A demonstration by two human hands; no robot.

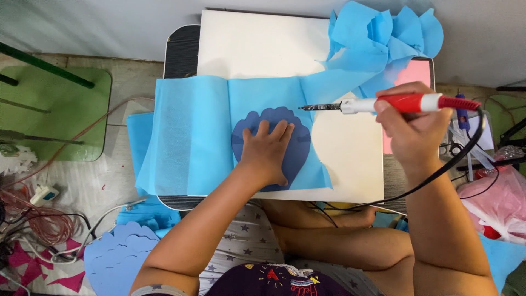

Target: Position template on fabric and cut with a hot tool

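While seen from the head view:
Left hand [267, 152]: flat, fingers spread, pressing dark blue scalloped template [272, 143] onto light blue sheet [192, 137]; template directly beneath palm
Right hand [412, 123]: clenched around red-and-white heated tool [392, 103]; tip just above template's right edge

The scalloped template [285, 143] is dark blue. The thin fabric sheet [192, 140] under it is light blue, and so is the ruffled fabric flower [383, 38]. The board [257, 46] is cream white. The soldering iron [394, 103] is red and white with a black cord [438, 172]. The pink sheet [413, 72] is plain. The shorts [241, 241] are grey with dark stars. The mat [66, 115] is green.
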